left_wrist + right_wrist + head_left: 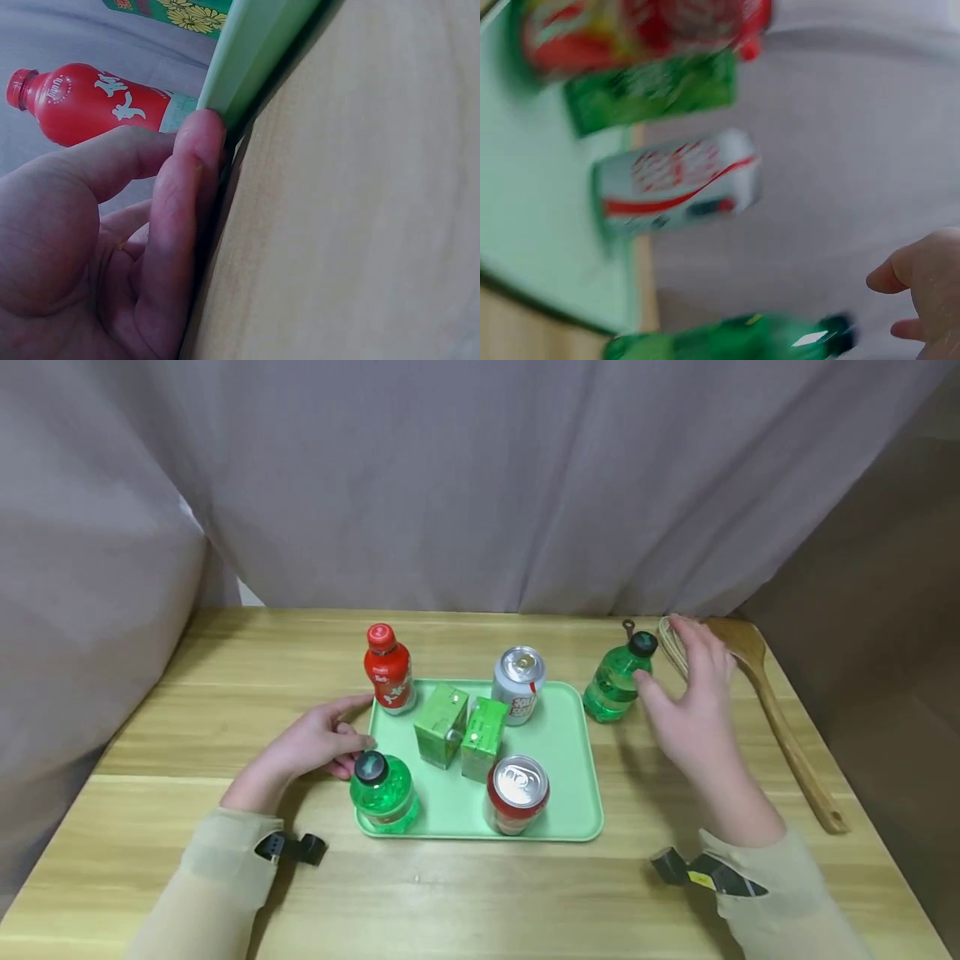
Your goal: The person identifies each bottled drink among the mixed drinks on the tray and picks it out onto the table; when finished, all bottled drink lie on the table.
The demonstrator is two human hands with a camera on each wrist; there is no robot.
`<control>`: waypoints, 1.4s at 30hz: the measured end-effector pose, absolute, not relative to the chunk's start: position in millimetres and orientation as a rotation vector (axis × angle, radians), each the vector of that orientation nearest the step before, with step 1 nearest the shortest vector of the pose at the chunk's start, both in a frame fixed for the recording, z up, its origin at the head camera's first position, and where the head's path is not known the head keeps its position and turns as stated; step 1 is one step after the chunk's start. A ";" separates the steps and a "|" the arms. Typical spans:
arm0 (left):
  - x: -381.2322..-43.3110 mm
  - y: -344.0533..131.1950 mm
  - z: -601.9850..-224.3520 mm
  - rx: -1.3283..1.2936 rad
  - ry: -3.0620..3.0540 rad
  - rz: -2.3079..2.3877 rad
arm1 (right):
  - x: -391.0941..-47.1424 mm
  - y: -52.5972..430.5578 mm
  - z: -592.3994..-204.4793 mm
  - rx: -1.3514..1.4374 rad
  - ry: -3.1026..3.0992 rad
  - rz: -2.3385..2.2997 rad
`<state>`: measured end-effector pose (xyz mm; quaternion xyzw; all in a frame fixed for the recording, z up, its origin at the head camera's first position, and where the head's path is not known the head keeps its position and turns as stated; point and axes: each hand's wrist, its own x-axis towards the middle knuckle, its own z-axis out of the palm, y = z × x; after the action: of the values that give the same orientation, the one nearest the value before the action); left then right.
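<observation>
My left hand (318, 743) is at the left edge of a light green tray (558, 810), its fingertips (201, 135) holding the rim. On that tray stand a red bottle (390, 672), a green bottle (386, 797) with a black cap, two green cartons (441, 727), a white can (517, 689) and a red can (516, 802). Just off the tray's right side stands another green bottle (611, 685). My right hand (697, 710) hovers beside this bottle with thumb and fingers spread, holding nothing. The right wrist view is blurred and shows only part of that hand.
At the right of the wooden table (450, 902) lie a wooden spatula (780, 718) and a whisk-like thing (672, 647), partly hidden behind my right hand. A grey curtain (390, 485) hangs along the table's back edge.
</observation>
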<state>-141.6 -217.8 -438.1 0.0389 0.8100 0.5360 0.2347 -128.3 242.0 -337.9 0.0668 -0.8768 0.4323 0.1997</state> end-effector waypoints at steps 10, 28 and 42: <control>-140.9 -217.6 -437.2 0.118 2.218 1.474 | -79.1 190.8 -313.8 0.719 -2.360 1.341; -140.9 -217.5 -435.3 0.110 2.170 1.528 | -52.1 52.5 -320.6 1.083 -2.764 1.704; -141.0 -217.4 -435.7 0.125 2.175 1.530 | -65.8 37.0 -357.1 1.024 -2.692 1.771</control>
<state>-141.0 -217.4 -435.7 0.0456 0.7936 0.5582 0.2377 -65.8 37.0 -357.1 0.3007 -0.7905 0.5199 -0.1196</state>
